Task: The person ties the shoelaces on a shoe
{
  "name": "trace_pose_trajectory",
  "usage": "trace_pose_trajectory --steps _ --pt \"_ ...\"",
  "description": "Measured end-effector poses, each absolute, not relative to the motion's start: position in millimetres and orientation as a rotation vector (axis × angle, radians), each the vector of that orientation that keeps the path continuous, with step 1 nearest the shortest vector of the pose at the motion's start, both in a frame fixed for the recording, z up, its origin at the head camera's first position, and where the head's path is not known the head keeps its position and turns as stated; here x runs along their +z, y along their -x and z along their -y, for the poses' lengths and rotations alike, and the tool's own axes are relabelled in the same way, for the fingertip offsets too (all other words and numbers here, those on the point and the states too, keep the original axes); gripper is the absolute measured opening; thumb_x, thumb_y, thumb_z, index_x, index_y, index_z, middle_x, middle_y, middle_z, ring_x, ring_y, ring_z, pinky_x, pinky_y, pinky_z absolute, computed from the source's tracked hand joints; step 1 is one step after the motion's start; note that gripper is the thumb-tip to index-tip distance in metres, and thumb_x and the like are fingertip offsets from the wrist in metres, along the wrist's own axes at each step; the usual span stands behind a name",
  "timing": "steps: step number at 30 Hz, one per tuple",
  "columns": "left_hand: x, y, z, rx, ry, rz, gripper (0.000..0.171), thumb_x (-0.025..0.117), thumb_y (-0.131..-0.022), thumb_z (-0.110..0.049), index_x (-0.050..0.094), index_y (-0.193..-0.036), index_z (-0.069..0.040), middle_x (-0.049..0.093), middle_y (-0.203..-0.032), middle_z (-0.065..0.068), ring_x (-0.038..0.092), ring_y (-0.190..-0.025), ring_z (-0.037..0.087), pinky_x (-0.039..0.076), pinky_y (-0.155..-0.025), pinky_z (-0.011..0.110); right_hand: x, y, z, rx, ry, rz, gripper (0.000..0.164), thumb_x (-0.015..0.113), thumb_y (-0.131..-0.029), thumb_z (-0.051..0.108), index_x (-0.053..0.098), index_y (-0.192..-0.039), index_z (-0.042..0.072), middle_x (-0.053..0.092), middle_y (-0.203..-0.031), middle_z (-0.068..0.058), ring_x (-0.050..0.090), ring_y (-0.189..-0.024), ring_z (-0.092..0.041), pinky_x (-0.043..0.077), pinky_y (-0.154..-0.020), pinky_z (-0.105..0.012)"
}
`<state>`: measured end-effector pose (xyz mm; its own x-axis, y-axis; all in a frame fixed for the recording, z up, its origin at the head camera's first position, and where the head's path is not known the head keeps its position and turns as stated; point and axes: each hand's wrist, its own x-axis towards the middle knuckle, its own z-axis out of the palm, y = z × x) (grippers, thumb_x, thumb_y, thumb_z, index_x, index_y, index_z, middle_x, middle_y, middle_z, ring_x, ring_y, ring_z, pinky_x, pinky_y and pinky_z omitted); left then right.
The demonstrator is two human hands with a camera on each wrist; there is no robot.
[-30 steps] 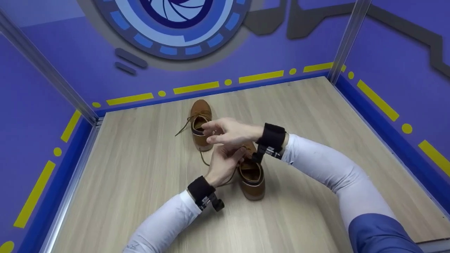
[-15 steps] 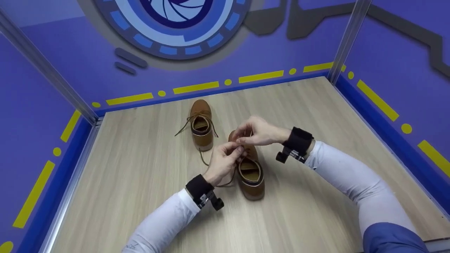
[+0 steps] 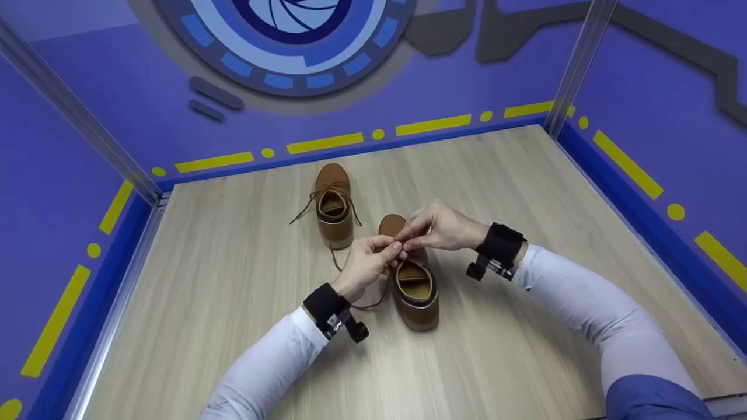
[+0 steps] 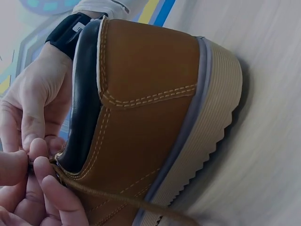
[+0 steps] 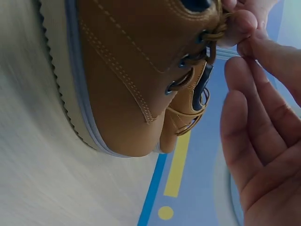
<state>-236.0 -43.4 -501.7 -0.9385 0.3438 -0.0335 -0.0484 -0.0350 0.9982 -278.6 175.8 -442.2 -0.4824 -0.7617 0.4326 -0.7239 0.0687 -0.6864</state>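
A brown lace-up shoe stands upright on the wooden board, toe pointing away. Over its lacing my left hand pinches the brown shoelace between thumb and fingers. My right hand meets it from the right, thumb and forefinger pinching the lace at the same spot. The fingertips of both hands almost touch, hiding most of the held bit. In the right wrist view the lace runs through dark eyelets and gathers in a knot at the top of the lacing.
Farther back on the left stands the matching shoe, its lace tied, with loose ends hanging out. A lace end trails on the wooden board between the shoes. Purple panels with yellow marks enclose the back and sides.
My right hand has come back from the left, over the other shoe, to the right side of the near shoe, and its fingertips have closed beside my left hand's. The left hand has barely moved.
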Motion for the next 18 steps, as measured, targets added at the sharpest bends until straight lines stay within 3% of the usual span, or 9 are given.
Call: trace_pose_trajectory --steps 9,13,18 --pt "-499 240 44 2.026 -0.478 -2.173 0.019 0.069 -0.103 -0.011 0.079 -0.11 0.003 0.08 -0.094 0.013 0.068 -0.076 0.017 0.054 -0.065 0.025 -445 277 -174 -1.475 1.685 -2.352 0.017 0.078 -0.078 -0.024 0.079 -0.089 -0.012 0.075 -0.083 -0.025 0.073 -0.069 -0.037 0.057 -0.059 -0.033" --pt "-498 245 49 1.847 -0.582 -2.551 0.019 0.07 -0.096 -0.008 0.083 -0.109 -0.006 0.08 -0.097 0.006 0.071 -0.077 0.02 0.053 -0.064 0.021 -444 275 -174 -1.457 1.638 -2.391 0.013 0.081 -0.08 -0.019 0.079 -0.09 -0.011 0.076 -0.083 -0.023 0.072 -0.067 -0.035 0.057 -0.06 -0.032" --pt "-499 247 57 1.382 -0.602 -2.879 0.023 0.071 -0.092 -0.02 0.084 -0.111 -0.019 0.08 -0.099 -0.004 0.072 -0.072 0.015 0.051 -0.061 0.026 -440 273 -175 -1.417 1.542 -2.396 0.007 0.08 -0.084 -0.015 0.078 -0.09 -0.01 0.075 -0.081 -0.022 0.07 -0.066 -0.036 0.056 -0.06 -0.034"
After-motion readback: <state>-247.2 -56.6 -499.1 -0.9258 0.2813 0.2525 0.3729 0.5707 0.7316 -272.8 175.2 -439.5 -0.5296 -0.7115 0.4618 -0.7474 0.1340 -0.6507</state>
